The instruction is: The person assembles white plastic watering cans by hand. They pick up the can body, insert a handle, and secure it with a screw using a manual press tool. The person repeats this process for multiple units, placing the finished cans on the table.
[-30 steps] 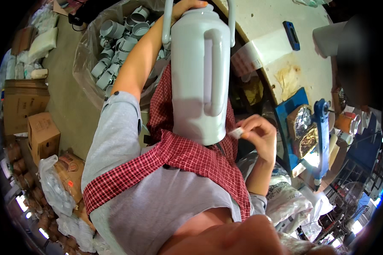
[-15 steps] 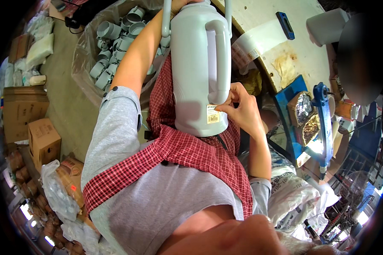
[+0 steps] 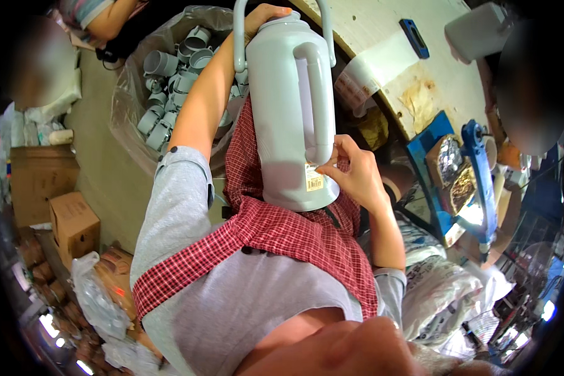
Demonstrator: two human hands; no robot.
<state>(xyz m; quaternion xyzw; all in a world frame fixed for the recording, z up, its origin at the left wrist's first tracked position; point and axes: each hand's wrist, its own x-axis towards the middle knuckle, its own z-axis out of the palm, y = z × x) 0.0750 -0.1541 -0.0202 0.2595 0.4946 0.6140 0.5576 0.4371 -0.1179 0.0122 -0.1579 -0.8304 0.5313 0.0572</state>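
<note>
The grey thermos jug [image 3: 291, 106] is gripped at its top by the left hand [image 3: 263, 14]. The barcode sticker [image 3: 314, 178] is pinched against its base by the right hand [image 3: 351, 172]; labelling appears underway, and firm smoothing is judged necessary next.

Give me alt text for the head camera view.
A person's left hand holds a pale grey thermos jug by its top while the right hand presses a small label near its base; behind it, a bag of grey caps and a workbench.
</note>
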